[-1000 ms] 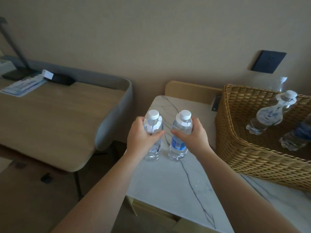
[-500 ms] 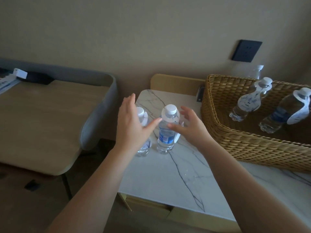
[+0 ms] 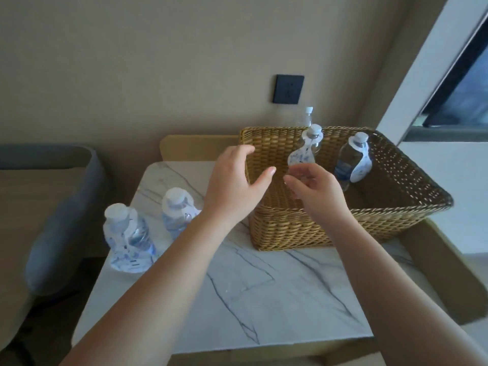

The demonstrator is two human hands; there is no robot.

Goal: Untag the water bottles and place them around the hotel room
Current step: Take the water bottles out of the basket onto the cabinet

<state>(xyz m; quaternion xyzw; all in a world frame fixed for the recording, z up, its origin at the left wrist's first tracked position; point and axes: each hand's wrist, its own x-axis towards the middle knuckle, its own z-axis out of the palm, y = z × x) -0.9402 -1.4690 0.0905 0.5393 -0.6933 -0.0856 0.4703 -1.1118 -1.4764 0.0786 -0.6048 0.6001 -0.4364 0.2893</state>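
Reached with both hands empty, left hand (image 3: 235, 186) spread over the wicker basket (image 3: 290, 228) rim and right hand (image 3: 317, 188) loosely curled before the tagged bottle (image 3: 303, 151) leaning inside, a second bottle (image 3: 348, 159) beside it. Judged light, smooth, slightly squashy plastic, best taken round the middle below the dangling paper tag. Left two bottles (image 3: 158, 223) upright on the marble table (image 3: 264, 299); noted the basket's wall as the only hindrance.

Two bare forearms, no sleeves, left grip (image 3: 235, 186), right grip (image 3: 318, 192), no rings/watch.
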